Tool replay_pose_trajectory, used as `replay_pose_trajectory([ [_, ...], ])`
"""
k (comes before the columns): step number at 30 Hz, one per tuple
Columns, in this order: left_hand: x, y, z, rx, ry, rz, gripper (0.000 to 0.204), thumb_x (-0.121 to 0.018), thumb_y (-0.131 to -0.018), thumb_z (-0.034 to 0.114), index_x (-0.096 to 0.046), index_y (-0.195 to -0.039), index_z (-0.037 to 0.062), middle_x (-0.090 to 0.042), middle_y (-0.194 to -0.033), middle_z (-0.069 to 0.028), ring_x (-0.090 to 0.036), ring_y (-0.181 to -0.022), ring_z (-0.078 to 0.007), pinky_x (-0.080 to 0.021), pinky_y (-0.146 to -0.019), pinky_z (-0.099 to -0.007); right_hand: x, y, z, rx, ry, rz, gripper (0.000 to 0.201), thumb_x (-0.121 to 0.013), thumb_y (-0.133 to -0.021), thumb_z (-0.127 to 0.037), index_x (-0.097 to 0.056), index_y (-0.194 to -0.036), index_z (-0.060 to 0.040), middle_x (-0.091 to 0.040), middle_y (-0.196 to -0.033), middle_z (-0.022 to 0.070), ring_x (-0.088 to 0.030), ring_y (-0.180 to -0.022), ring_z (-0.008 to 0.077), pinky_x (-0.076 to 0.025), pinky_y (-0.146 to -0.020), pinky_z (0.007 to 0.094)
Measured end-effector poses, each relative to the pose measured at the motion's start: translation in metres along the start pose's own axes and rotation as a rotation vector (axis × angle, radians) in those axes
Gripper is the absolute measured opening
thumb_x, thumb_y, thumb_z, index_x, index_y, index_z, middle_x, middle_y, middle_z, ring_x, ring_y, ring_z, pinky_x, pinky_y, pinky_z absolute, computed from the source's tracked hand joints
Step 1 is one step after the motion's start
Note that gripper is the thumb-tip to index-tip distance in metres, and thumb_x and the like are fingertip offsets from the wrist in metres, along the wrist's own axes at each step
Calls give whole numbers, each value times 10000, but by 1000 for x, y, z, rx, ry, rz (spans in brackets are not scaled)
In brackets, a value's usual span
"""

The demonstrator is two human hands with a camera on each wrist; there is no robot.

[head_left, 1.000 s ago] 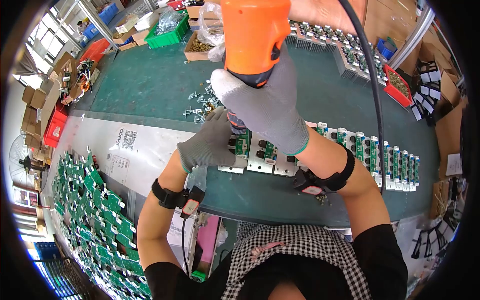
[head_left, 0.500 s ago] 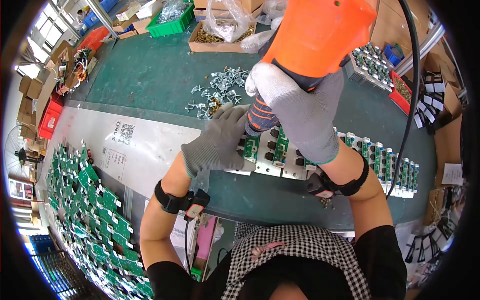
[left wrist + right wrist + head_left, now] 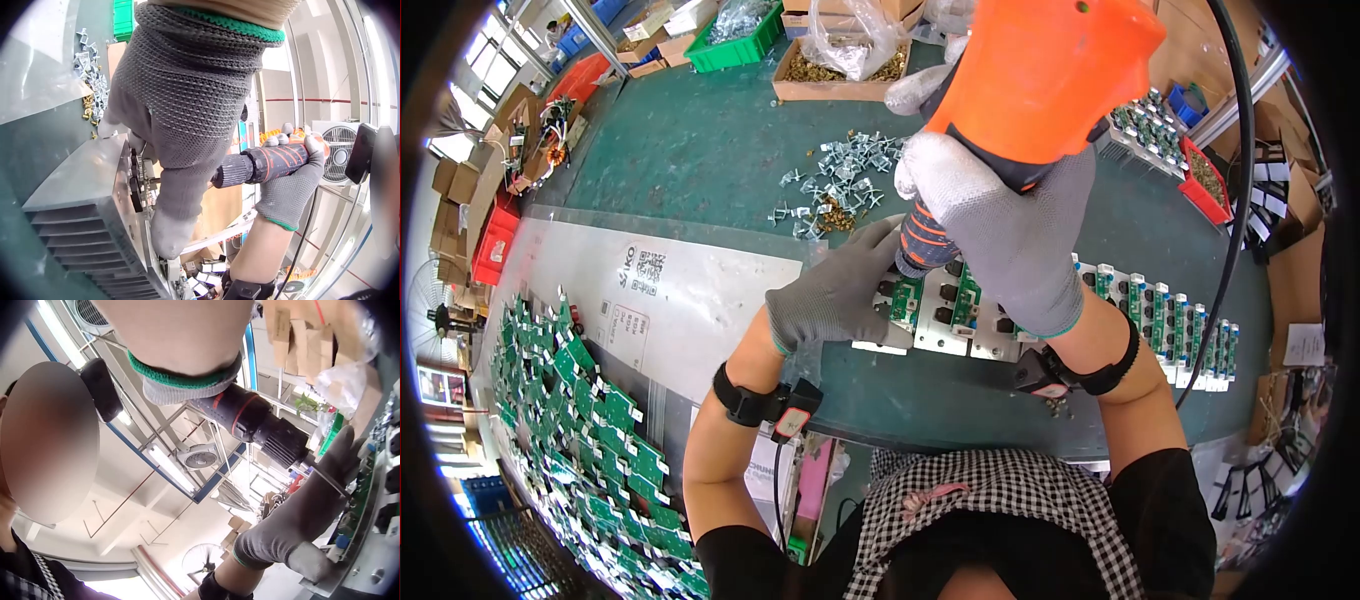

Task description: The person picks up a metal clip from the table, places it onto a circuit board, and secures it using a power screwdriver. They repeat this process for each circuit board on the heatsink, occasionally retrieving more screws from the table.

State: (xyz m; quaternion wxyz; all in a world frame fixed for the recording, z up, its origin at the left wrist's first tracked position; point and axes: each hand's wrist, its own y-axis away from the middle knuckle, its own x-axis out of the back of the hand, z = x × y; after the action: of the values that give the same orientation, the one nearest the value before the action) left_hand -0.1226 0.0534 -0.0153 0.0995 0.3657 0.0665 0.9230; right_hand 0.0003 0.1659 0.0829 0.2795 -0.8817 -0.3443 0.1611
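The gloved right hand (image 3: pixel 1012 225) grips an orange and black power driver (image 3: pixel 1040 75) by its body. In the right wrist view the driver's long bit (image 3: pixel 330 480) reaches down to the green circuit board (image 3: pixel 357 503) at the row's left end. Around that end unit, the gloved left hand (image 3: pixel 832 292) holds the finned metal heatsink (image 3: pixel 69 178), its thumb on one end and fingers on the other. More heatsinks with boards (image 3: pixel 965 300) stand side by side to the right. Beyond the left hand lies a pile of metal clips (image 3: pixel 845 170) with brass screws (image 3: pixel 837 215).
Many green boards (image 3: pixel 590 400) cover the left side beside a printed plastic sheet (image 3: pixel 690 285). At the back are a carton of screws (image 3: pixel 840 90) and a green bin (image 3: pixel 735 55). A red tray (image 3: pixel 1203 185) lies right; the driver's cable (image 3: pixel 1240 200) hangs there.
Since a second ago the driver has tilted, its body moving right and nearer the camera, with the right hand around it. The left hand remains at the end unit.
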Motion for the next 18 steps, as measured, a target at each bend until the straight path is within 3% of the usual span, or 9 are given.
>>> replay_pose_trajectory([
  [5, -3, 0, -2, -42, -160, 54, 1113, -883, -568, 415, -332, -1456, 31, -339, -1435, -216, -376, -1331, -399, -383, -1083, -443, -5, 1, 6, 67, -84, -9, 370, -580, -767, 115, -530, -1120, 14, -663, -943, 122, -620, -683, 130, -521, -596, 276],
  [6, -4, -2, -5, -55, -131, 56, 1110, -882, -565, 424, -342, -1451, 30, -340, -1434, -216, -375, -1330, -401, -381, -1084, -443, -7, 0, 7, 110, -166, -18, 358, -581, -769, 113, -538, -1109, 10, -663, -942, 111, -617, -688, 123, -518, -602, 271],
  [8, -7, -4, -12, -84, -75, 56, 1103, -880, -560, 443, -364, -1441, 28, -341, -1431, -218, -372, -1328, -405, -377, -1086, -444, -6, 1, 3, -31, -11, -10, 316, -595, -768, 97, -564, -1068, 1, -662, -950, 90, -609, -700, 108, -510, -612, 259],
  [10, -4, -4, -10, -28, 70, 11, 1077, -878, -568, 423, -376, -1432, 24, -340, -1436, -213, -353, -1349, -390, -380, -1093, -436, -5, 0, 3, -27, 40, -5, 282, -612, -766, 80, -586, -1033, -7, -663, -953, 73, -601, -708, 95, -503, -617, 251],
  [12, -3, -3, -3, 6, 152, -21, 1070, -872, -582, 410, -359, -1439, 24, -327, -1454, -209, -345, -1362, -376, -379, -1100, -429, -6, -2, 8, 116, -16, -11, 254, -631, -762, 60, -604, -1004, -15, -663, -952, 58, -593, -710, 84, -496, -618, 247],
  [13, -3, -2, -1, 14, 187, -31, 1074, -868, -591, 403, -341, -1447, 25, -317, -1466, -208, -339, -1371, -368, -377, -1105, -425, -2, 1, 2, -88, 16, -50, 420, -698, -693, -82, -517, -1071, -41, -596, -838, 35, -595, -739, 114, -508, -696, 294],
  [16, -2, 1, 8, 80, 245, -28, 1099, -861, -607, 386, -287, -1471, 26, -299, -1489, -214, -330, -1381, -369, -360, -1118, -425, 12, 0, -30, -78, -52, -44, 363, -686, -708, -58, -539, -1040, -33, -631, -864, 38, -607, -729, 108, -515, -698, 284],
  [18, -5, 5, 8, -32, -229, 178, 1174, -878, -570, 406, -250, -1477, 3, -301, -1483, -249, -323, -1383, -387, -302, -1140, -431, 38, 2, -60, 95, -11, -125, 176, -558, -855, 17, -583, -1021, 69, -661, -924, 155, -609, -656, 171, -511, -592, 309],
])
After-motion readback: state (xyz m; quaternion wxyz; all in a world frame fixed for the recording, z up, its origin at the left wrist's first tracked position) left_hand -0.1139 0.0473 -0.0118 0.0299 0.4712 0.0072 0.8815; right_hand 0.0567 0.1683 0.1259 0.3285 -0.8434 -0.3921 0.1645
